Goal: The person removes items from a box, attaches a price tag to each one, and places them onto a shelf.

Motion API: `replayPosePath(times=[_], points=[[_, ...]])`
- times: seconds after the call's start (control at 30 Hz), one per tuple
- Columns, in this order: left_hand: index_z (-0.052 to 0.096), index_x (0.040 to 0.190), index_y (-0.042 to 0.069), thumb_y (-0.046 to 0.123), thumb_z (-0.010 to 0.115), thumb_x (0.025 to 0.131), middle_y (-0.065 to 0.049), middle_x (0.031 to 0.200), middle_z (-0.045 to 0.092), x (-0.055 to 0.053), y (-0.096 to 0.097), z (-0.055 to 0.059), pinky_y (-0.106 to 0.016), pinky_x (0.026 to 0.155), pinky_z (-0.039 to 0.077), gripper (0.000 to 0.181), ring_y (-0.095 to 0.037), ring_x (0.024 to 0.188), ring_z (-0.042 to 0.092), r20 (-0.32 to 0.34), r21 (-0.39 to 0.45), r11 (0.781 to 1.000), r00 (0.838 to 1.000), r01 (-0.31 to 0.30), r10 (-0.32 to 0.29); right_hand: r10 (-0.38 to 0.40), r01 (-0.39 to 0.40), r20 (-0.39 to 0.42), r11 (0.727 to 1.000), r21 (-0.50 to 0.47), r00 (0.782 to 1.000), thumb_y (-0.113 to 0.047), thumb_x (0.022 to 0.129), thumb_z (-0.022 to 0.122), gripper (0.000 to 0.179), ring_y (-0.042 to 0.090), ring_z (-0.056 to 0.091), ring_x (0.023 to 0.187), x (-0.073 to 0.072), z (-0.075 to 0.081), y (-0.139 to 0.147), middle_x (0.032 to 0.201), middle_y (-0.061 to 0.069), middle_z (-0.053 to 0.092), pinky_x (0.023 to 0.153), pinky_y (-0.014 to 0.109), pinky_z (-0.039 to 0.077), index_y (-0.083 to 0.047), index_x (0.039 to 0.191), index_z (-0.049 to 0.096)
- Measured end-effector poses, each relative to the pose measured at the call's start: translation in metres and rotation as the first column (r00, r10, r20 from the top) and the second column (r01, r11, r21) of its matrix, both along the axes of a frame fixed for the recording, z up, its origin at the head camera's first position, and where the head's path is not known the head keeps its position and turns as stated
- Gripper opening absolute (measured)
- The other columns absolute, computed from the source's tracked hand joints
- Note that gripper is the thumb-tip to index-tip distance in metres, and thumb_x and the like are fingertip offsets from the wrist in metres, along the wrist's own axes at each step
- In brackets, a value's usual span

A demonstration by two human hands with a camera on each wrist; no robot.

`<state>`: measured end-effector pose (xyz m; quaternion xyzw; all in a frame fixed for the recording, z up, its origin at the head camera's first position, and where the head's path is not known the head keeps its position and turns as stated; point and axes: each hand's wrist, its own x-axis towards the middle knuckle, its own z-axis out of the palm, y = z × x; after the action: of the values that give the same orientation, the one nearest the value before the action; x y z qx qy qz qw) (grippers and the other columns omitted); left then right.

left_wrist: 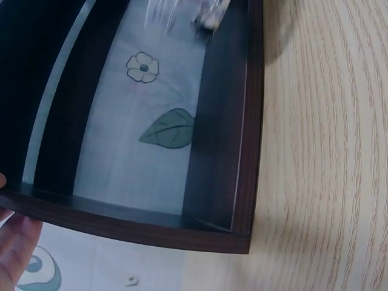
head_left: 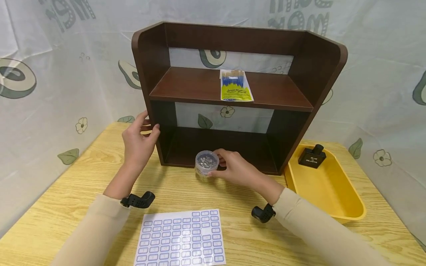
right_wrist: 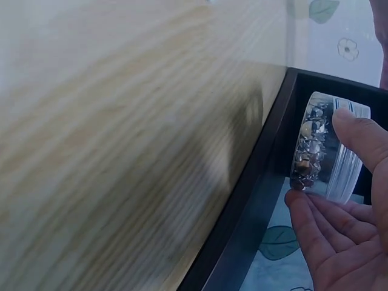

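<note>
My right hand (head_left: pixel 237 168) holds a small clear round jar (head_left: pixel 206 162) of shiny silvery bits, thumb on one side and fingers on the other. The jar is at the front edge of the lower shelf of a dark brown two-tier desk shelf (head_left: pixel 186 83). In the right wrist view, the jar (right_wrist: pixel 313 145) shows its ribbed clear lid under my thumb. My left hand (head_left: pixel 138 142) grips the shelf's left side panel, with the thumb at its front edge and the fingers behind on the outer side. Only some fingers (left_wrist: pixel 18 248) show in the left wrist view.
A yellow-green pack of artist brushes (head_left: pixel 235 87) lies on the upper shelf. At right, a yellow tray (head_left: pixel 323 188) holds a black bottle (head_left: pixel 312 156). A sheet of blue-framed labels (head_left: pixel 179 240) lies in front on the wooden table (head_left: pixel 76 199). Patterned cloth (head_left: pixel 100 85) hangs behind.
</note>
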<state>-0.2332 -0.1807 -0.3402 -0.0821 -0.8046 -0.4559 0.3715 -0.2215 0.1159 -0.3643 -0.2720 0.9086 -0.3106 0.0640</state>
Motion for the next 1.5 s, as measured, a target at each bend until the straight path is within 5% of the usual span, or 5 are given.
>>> replayPosePath(times=[0.73, 0.83, 1.07, 1.27, 1.5], points=[[0.068, 0.134, 0.005, 0.006, 0.068, 0.096, -0.020, 0.112, 0.077, -0.002, 0.000, -0.003, 0.003, 0.072, 0.047, 0.038, -0.039, 0.090, 0.078, -0.060, -0.025, 0.999, 0.998, -0.030, 0.028, 0.043, -0.045, -0.032, 0.996, -0.071, 0.999, -0.022, 0.097, 0.076, 0.054, 0.028, 0.071, 0.117, -0.046, -0.016, -0.038, 0.131, 0.015, 0.070, 0.099, 0.040, 0.061, -0.001, 0.143, 0.057], [0.068, 0.134, 0.005, 0.006, 0.068, 0.096, -0.020, 0.112, 0.077, -0.002, 0.001, -0.004, -0.018, 0.075, 0.062, 0.038, -0.038, 0.090, 0.078, -0.061, -0.027, 0.999, 0.998, -0.027, 0.025, 0.036, -0.038, -0.026, 0.996, -0.077, 0.999, -0.022, 0.097, 0.076, 0.055, 0.028, 0.070, 0.117, -0.047, -0.020, -0.040, 0.131, 0.016, 0.070, 0.099, 0.041, 0.061, 0.000, 0.144, 0.056], [0.068, 0.135, 0.006, 0.008, 0.068, 0.097, -0.019, 0.111, 0.078, -0.002, 0.002, -0.003, -0.015, 0.075, 0.061, 0.038, -0.036, 0.090, 0.079, -0.054, -0.036, 0.998, 0.997, -0.051, 0.049, 0.031, -0.034, -0.039, 0.997, -0.067, 0.999, -0.023, 0.097, 0.076, 0.056, 0.028, 0.070, 0.116, -0.050, -0.026, -0.043, 0.131, 0.015, 0.070, 0.098, 0.042, 0.060, -0.001, 0.145, 0.056], [0.067, 0.135, 0.006, 0.007, 0.067, 0.097, -0.020, 0.112, 0.077, -0.001, 0.003, -0.003, -0.051, 0.078, 0.066, 0.038, -0.038, 0.090, 0.078, -0.051, -0.028, 0.999, 0.998, -0.041, 0.040, 0.036, -0.039, -0.037, 0.997, -0.070, 0.999, -0.022, 0.098, 0.075, 0.056, 0.029, 0.069, 0.119, -0.048, -0.025, -0.044, 0.134, 0.016, 0.068, 0.100, 0.043, 0.060, -0.001, 0.146, 0.055], [0.067, 0.135, 0.007, 0.008, 0.067, 0.097, -0.018, 0.113, 0.077, -0.001, 0.003, -0.004, -0.015, 0.076, 0.061, 0.038, -0.036, 0.091, 0.079, -0.035, -0.032, 0.998, 0.998, -0.053, 0.052, 0.041, -0.043, -0.030, 0.996, -0.073, 0.999, -0.020, 0.099, 0.074, 0.057, 0.030, 0.068, 0.123, -0.047, -0.026, -0.045, 0.138, 0.017, 0.066, 0.102, 0.044, 0.059, -0.001, 0.148, 0.052]])
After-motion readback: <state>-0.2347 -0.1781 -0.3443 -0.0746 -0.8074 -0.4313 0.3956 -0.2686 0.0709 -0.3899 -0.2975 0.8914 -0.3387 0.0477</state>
